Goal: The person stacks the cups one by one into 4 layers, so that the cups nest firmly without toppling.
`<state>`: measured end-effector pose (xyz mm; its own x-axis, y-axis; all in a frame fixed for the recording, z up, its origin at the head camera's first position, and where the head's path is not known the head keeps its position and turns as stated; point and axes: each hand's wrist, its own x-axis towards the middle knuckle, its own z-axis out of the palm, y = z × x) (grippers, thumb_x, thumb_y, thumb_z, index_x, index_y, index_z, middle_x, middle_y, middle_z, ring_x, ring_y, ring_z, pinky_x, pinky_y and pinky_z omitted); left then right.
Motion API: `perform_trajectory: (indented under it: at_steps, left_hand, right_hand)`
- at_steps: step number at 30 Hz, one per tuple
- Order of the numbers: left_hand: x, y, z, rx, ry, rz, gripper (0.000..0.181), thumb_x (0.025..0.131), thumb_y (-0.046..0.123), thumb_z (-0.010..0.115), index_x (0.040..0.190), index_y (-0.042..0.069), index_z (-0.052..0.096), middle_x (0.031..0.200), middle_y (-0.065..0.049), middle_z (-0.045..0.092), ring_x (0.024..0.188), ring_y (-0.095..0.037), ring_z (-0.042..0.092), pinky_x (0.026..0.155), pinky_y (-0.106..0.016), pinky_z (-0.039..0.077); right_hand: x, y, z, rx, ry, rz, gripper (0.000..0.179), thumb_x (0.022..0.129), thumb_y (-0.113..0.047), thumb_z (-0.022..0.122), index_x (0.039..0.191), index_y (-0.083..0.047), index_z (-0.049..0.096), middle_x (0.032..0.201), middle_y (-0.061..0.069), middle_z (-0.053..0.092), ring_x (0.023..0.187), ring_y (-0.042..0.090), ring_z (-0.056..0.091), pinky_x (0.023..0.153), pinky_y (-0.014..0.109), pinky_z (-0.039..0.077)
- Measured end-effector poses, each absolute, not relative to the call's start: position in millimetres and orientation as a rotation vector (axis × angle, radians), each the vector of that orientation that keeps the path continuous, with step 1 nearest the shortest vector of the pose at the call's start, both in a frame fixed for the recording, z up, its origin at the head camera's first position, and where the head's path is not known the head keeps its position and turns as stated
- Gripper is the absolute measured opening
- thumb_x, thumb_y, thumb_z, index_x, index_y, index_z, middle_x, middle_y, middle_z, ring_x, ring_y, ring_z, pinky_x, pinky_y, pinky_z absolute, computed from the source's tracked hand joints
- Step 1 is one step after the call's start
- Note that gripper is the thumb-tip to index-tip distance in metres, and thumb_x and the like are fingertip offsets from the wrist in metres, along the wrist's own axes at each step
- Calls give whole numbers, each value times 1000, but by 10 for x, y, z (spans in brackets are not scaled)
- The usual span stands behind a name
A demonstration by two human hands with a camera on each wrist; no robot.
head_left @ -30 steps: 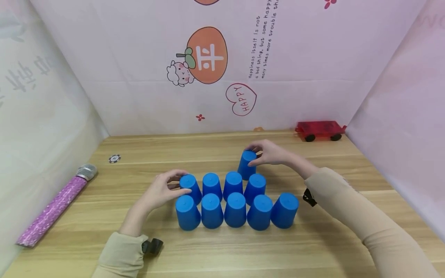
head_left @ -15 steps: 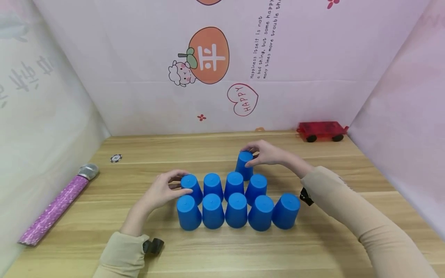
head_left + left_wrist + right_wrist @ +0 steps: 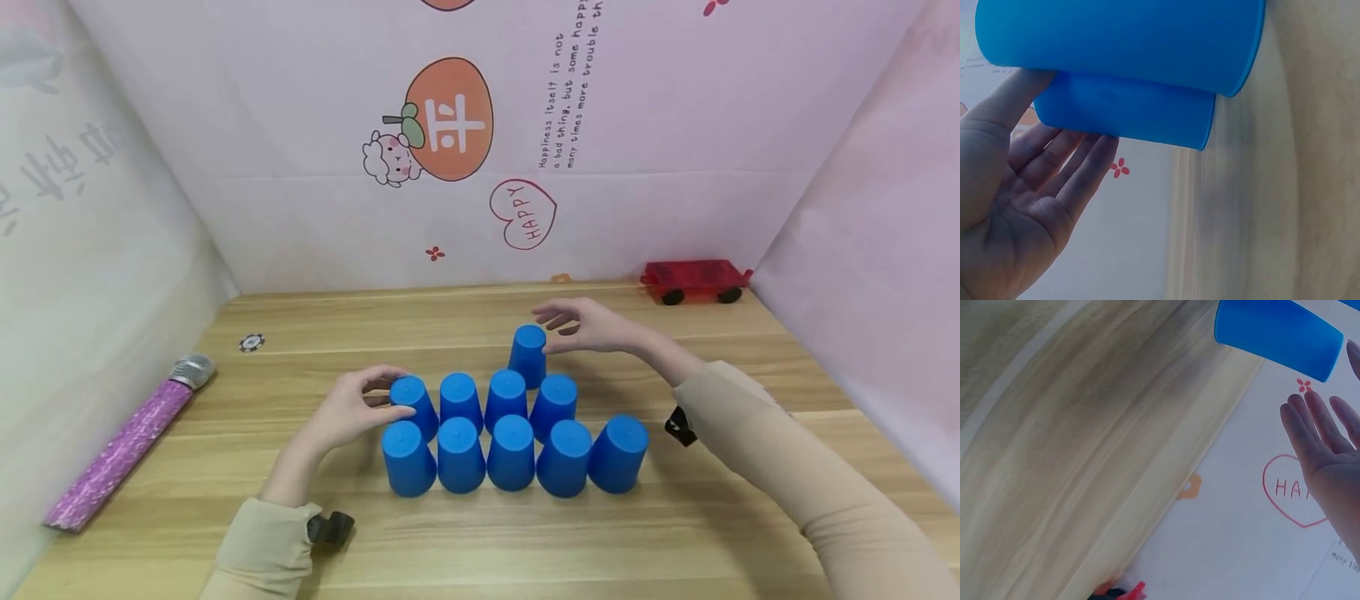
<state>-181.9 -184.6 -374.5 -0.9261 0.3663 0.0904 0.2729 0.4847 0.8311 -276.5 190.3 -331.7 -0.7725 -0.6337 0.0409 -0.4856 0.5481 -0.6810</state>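
Observation:
Several blue cups stand upside down on the wooden table. A front row (image 3: 512, 454) has a second row (image 3: 506, 400) behind it, and one single cup (image 3: 529, 354) stands behind that. My left hand (image 3: 348, 408) holds the leftmost cup (image 3: 409, 402) of the second row, thumb at its near side and fingers behind. In the left wrist view, a front cup (image 3: 1116, 37) partly hides the held cup (image 3: 1122, 109). My right hand (image 3: 588, 325) is beside the single cup, fingers spread and relaxed. In the right wrist view, a gap shows between that cup (image 3: 1279, 337) and the fingers (image 3: 1300, 428).
A pink glitter microphone (image 3: 123, 450) lies along the left side, with a poker chip (image 3: 251, 342) beyond it. At the back right corner stands a red toy wagon (image 3: 696, 282). Printed white sheets (image 3: 300, 208) wall in the table's back and sides.
The single back cup shifted slightly left in my right hand, then stayed put as the fingers let go and moved up and right. My left hand has kept its grip.

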Motion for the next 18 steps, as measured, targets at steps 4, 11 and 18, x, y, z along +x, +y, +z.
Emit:
perform_trajectory:
  at_steps: [4, 11, 18]
  left_hand:
    - [-1841, -1898, -3712, 567, 2637, 1424, 47, 80, 28, 75, 120, 9, 59, 118, -12, 64, 109, -30, 62, 90, -43, 53]
    - [-1913, -1994, -3627, 600, 2666, 1367, 47, 81, 29, 74, 120, 8, 59, 115, -12, 64, 109, -30, 61, 88, -42, 55]
    - [-2063, -2023, -3544, 579, 2695, 1303, 53, 80, 30, 75, 123, 7, 56, 120, -14, 62, 112, -32, 59, 90, -44, 54]
  right_hand:
    - [-2728, 1995, -3310, -934, 2570, -1055, 57, 85, -18, 70, 134, -2, 46, 128, 25, 56, 115, 39, 57, 93, 49, 50]
    - [-2637, 2159, -3313, -908, 2552, -1060, 54, 86, -22, 69, 133, -4, 49, 125, 22, 59, 113, 38, 59, 92, 49, 51]
    - [-2477, 2283, -3366, -911, 2541, -1041, 48, 89, -22, 65, 131, -5, 51, 124, 22, 60, 111, 34, 61, 91, 43, 53]
